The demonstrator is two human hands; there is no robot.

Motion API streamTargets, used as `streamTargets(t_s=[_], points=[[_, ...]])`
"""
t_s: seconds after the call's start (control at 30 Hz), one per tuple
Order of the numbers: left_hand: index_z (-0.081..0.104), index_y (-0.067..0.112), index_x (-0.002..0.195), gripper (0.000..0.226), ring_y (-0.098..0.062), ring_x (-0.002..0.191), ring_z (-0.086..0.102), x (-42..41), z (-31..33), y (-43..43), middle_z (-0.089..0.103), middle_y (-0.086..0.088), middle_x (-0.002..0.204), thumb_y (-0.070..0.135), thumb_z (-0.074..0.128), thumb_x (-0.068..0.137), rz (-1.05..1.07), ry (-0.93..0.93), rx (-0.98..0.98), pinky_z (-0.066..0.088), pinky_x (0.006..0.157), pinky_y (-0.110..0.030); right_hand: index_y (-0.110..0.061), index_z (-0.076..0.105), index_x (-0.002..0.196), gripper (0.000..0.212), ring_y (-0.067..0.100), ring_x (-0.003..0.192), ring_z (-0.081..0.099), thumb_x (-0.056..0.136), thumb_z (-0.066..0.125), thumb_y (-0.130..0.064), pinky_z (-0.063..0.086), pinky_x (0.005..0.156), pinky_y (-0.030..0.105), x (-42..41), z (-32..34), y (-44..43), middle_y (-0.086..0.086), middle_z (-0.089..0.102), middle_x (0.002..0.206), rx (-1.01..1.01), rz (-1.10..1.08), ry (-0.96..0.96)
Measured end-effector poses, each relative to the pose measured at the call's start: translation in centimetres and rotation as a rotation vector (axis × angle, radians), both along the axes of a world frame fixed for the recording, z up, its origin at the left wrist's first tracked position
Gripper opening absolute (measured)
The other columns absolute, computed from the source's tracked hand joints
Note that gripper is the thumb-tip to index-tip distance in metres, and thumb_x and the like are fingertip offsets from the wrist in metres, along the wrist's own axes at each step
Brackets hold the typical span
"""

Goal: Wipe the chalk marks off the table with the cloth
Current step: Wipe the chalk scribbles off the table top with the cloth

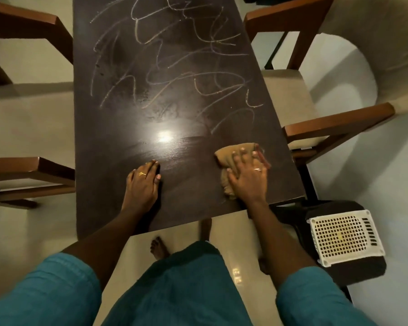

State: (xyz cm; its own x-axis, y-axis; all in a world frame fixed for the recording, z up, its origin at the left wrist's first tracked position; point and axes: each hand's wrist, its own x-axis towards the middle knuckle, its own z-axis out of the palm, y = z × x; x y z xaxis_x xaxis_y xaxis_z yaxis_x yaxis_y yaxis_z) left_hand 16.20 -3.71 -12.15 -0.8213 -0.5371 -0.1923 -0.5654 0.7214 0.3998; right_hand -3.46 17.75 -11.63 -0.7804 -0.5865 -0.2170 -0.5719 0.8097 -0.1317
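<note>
At the left, two wooden chairs (31, 34) stand beside the dark table (99, 128), close to its long edge. The left hand (143, 184) rests flat on the tabletop near the near edge, fingers together and holding nothing; it appears to serve as a brace. The near band of the surface reads clean and glossy, which suggests wiping is under way with most of it left. The chalk marks (174, 57) cover the middle and far tabletop. The right hand (247, 177) presses down with fingers spread on the bunched tan cloth (236, 151), which lies on the table close to the right edge. The next move likely calls for pushing the cloth forward and leftward into the nearest scribbles. Open tabletop lies ahead; the right edge allows little margin. A chair (339, 123) and a white basket (344, 238) stand beyond that edge.
</note>
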Motion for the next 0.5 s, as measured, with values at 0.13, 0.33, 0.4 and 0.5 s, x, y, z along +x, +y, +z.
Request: streamTargets(t_s=[0.13, 0.33, 0.4, 0.5], points=[[0.036, 0.009, 0.14, 0.054, -0.027, 0.134, 0.034, -2.4, 0.0, 0.7, 0.04, -0.012, 0.145, 0.032, 0.023, 0.093, 0.006, -0.019, -0.026, 0.019, 0.112, -0.045, -0.026, 0.018, 0.15, 0.06, 0.034, 0.145, 0.009, 0.097, 0.035, -0.048, 0.014, 0.113, 0.057, -6.1, 0.0, 4.3, 0.005, 0.013, 0.159, 0.048, -0.241, 0.029], [0.041, 0.009, 0.137, 0.051, -0.027, 0.131, 0.039, -5.3, 0.2, 1.3, 0.044, -0.012, 0.141, 0.03, 0.026, 0.093, 0.042, -0.015, -0.042, 0.022, 0.111, -0.046, -0.027, 0.017, 0.151, 0.061, 0.035, 0.146, 0.004, 0.096, 0.034, -0.048, 0.009, 0.11, 0.063, -5.1, -0.2, 0.6, 0.003, 0.01, 0.16, 0.007, -0.355, 0.0], [0.039, 0.009, 0.138, 0.051, -0.027, 0.132, 0.037, -6.3, 0.3, 1.3, 0.043, -0.013, 0.142, 0.029, 0.025, 0.093, 0.043, -0.022, -0.04, 0.02, 0.112, -0.046, -0.027, 0.023, 0.149, 0.059, 0.035, 0.145, 0.011, 0.095, 0.032, -0.05, 0.013, 0.109, 0.063, -3.2, -0.3, -1.9, 0.005, 0.017, 0.159, -0.007, -0.233, -0.002], [0.041, 0.01, 0.137, 0.051, -0.027, 0.133, 0.037, -6.7, 0.4, 1.1, 0.043, -0.012, 0.142, 0.031, 0.024, 0.093, 0.041, -0.013, -0.058, 0.02, 0.111, -0.047, -0.029, 0.039, 0.142, 0.059, 0.034, 0.139, 0.032, 0.088, 0.033, -0.051, 0.027, 0.102, 0.064, 1.2, -0.5, -5.3, 0.003, 0.037, 0.151, -0.075, 0.027, 0.027]])
